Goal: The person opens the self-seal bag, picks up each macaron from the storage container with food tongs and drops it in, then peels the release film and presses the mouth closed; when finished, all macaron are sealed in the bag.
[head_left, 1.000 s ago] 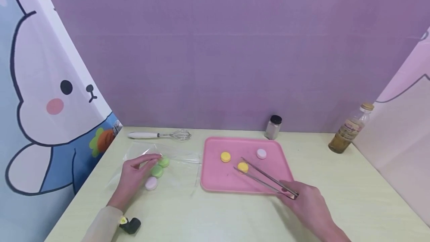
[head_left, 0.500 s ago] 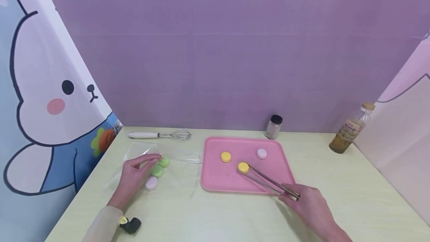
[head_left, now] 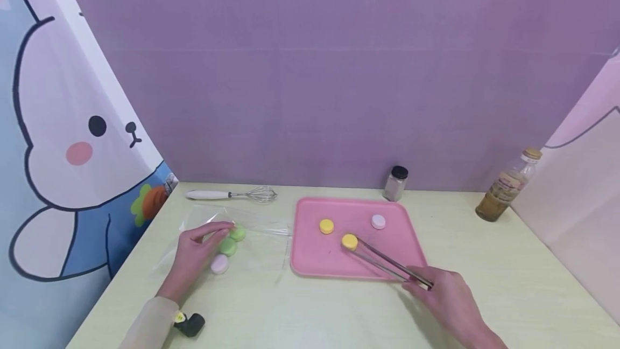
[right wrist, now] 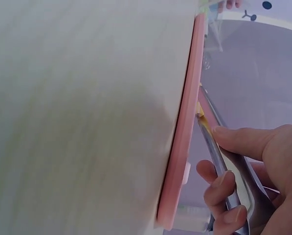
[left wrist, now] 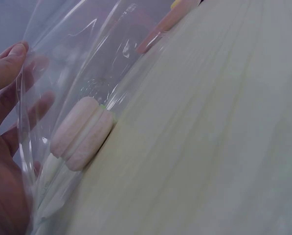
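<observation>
My left hand (head_left: 191, 255) pinches the mouth edge of a clear plastic bag (left wrist: 101, 44). Inside the bag lie two green macarons (head_left: 227, 246) and a pale pink macaron (head_left: 219, 264), which shows edge-on in the left wrist view. With my right hand (head_left: 450, 298) I hold metal tongs (head_left: 389, 259), fingers on one arm and thumb on the other. Their tips close on the sides of a yellow macaron (head_left: 349, 241) over the pink tray (head_left: 310, 264); whether it touches the tray I cannot tell. Another yellow macaron (head_left: 326, 226) and a pale pink one (head_left: 378, 222) sit on the tray.
Behind the bag lies a whisk (head_left: 232, 195) with a white handle. A small black-lidded jar (head_left: 395, 185) stands behind the tray, and a corked bottle (head_left: 506, 187) of brown liquid at the far right. A purple backdrop (head_left: 290, 96) rises at the table's back.
The tongs' tips, spread wide around the yellow macaron a second ago, have drawn together onto its sides. The macaron has shifted very slightly left. My left hand has stayed at the bag.
</observation>
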The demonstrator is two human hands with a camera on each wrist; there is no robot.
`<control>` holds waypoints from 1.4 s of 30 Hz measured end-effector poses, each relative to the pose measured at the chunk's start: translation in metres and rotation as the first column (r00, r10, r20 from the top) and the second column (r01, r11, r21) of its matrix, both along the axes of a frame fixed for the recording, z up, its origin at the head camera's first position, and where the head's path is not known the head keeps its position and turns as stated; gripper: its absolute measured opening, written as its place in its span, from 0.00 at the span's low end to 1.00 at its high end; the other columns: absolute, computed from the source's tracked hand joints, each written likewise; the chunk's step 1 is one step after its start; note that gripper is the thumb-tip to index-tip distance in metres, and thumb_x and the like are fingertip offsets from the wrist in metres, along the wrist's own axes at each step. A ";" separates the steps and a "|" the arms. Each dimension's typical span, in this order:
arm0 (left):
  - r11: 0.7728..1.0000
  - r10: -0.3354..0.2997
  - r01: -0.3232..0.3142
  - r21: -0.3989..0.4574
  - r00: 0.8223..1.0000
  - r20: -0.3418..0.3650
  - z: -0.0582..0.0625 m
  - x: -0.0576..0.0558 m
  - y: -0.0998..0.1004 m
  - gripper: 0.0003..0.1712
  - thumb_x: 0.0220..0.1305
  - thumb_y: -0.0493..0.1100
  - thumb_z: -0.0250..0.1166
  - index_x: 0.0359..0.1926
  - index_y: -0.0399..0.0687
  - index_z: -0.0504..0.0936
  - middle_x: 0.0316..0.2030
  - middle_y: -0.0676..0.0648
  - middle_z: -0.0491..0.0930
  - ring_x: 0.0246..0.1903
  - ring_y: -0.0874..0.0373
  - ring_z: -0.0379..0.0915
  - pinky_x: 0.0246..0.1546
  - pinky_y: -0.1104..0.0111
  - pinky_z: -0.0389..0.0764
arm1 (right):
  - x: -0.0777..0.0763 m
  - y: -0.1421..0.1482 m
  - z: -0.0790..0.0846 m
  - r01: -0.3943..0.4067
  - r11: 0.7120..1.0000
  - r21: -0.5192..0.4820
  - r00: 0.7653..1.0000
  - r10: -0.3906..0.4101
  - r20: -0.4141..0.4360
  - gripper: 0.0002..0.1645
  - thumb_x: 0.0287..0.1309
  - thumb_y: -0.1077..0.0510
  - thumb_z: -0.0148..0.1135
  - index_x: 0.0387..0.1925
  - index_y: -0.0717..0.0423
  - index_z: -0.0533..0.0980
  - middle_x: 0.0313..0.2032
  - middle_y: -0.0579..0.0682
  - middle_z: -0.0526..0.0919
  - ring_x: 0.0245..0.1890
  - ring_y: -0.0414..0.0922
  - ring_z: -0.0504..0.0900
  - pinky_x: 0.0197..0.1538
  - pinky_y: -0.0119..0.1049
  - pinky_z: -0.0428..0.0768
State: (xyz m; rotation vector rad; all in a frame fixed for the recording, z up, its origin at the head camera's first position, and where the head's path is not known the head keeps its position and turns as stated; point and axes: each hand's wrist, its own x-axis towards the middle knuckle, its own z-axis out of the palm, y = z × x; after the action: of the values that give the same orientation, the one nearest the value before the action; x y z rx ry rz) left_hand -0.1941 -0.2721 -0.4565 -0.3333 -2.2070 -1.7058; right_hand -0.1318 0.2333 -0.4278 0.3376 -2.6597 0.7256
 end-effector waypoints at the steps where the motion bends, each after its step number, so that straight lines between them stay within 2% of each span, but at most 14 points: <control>1: 1.000 0.002 -0.002 0.000 1.000 0.000 -0.001 0.000 0.000 0.13 0.70 0.39 0.66 0.52 0.36 0.86 0.50 0.40 0.85 0.61 0.55 0.75 0.66 0.79 0.63 | 0.001 -0.001 0.000 -0.007 1.000 -0.001 1.000 0.007 -0.018 0.16 0.44 0.57 0.83 0.39 0.46 0.89 0.26 0.33 0.86 0.18 0.28 0.65 0.16 0.28 0.62; 7: 1.000 0.000 0.000 0.007 1.000 -0.004 -0.003 -0.001 -0.001 0.13 0.70 0.39 0.66 0.51 0.37 0.86 0.50 0.41 0.86 0.61 0.53 0.75 0.66 0.78 0.63 | 0.004 -0.013 0.004 -0.066 0.997 -0.028 0.996 0.065 -0.056 0.18 0.43 0.59 0.83 0.39 0.47 0.89 0.27 0.30 0.85 0.20 0.27 0.68 0.19 0.26 0.68; 11: 1.000 0.002 -0.002 0.005 1.000 0.009 -0.003 -0.001 -0.001 0.14 0.70 0.40 0.67 0.52 0.38 0.86 0.51 0.42 0.86 0.62 0.53 0.74 0.66 0.78 0.63 | 0.005 -0.027 0.008 -0.101 0.994 -0.046 0.995 0.100 -0.015 0.19 0.43 0.60 0.83 0.40 0.46 0.89 0.28 0.29 0.85 0.21 0.27 0.70 0.20 0.26 0.70; 16: 1.000 0.011 -0.012 0.023 0.999 0.035 -0.003 -0.001 -0.001 0.14 0.69 0.41 0.67 0.52 0.39 0.86 0.51 0.43 0.86 0.62 0.51 0.74 0.67 0.78 0.63 | 0.005 -0.046 0.012 -0.145 0.988 -0.054 0.986 0.149 0.077 0.18 0.46 0.58 0.81 0.43 0.43 0.88 0.32 0.32 0.87 0.22 0.28 0.72 0.23 0.26 0.73; 18: 0.999 0.016 -0.017 0.032 0.999 0.043 -0.002 -0.001 0.000 0.14 0.69 0.41 0.68 0.52 0.39 0.86 0.51 0.44 0.86 0.63 0.49 0.73 0.67 0.77 0.63 | 0.005 -0.053 0.013 -0.172 0.983 -0.057 0.981 0.177 0.084 0.18 0.47 0.57 0.81 0.43 0.43 0.88 0.32 0.33 0.87 0.23 0.27 0.73 0.24 0.26 0.75; 31: 0.999 0.026 -0.028 0.030 0.999 0.048 -0.001 0.002 0.001 0.14 0.68 0.41 0.68 0.51 0.40 0.87 0.51 0.45 0.86 0.64 0.45 0.72 0.66 0.77 0.64 | -0.009 -0.098 0.015 -0.285 0.957 -0.060 0.958 0.287 0.025 0.16 0.49 0.57 0.80 0.42 0.49 0.88 0.32 0.38 0.88 0.29 0.28 0.82 0.31 0.27 0.80; 35: 1.000 0.027 -0.027 0.011 0.999 0.041 -0.001 0.001 0.000 0.14 0.69 0.42 0.68 0.51 0.41 0.87 0.51 0.45 0.86 0.63 0.47 0.72 0.66 0.77 0.64 | -0.015 -0.110 0.013 -0.308 0.950 -0.045 0.951 0.309 0.025 0.17 0.49 0.57 0.80 0.43 0.50 0.89 0.32 0.40 0.89 0.27 0.27 0.80 0.29 0.25 0.79; 42: 1.000 0.008 -0.008 -0.015 1.000 0.008 -0.001 0.000 0.000 0.13 0.70 0.40 0.67 0.51 0.39 0.86 0.51 0.42 0.85 0.63 0.49 0.73 0.67 0.78 0.63 | -0.025 -0.130 0.010 -0.362 0.932 0.022 0.932 0.362 -0.023 0.17 0.49 0.55 0.80 0.43 0.50 0.89 0.31 0.40 0.88 0.22 0.27 0.74 0.24 0.24 0.73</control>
State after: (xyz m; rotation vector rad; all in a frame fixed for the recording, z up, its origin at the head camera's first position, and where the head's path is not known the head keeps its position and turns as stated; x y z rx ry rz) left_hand -0.1944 -0.2722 -0.4571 -0.3216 -2.2248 -1.6900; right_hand -0.1570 0.1032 -0.4177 0.8537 -2.6069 0.7972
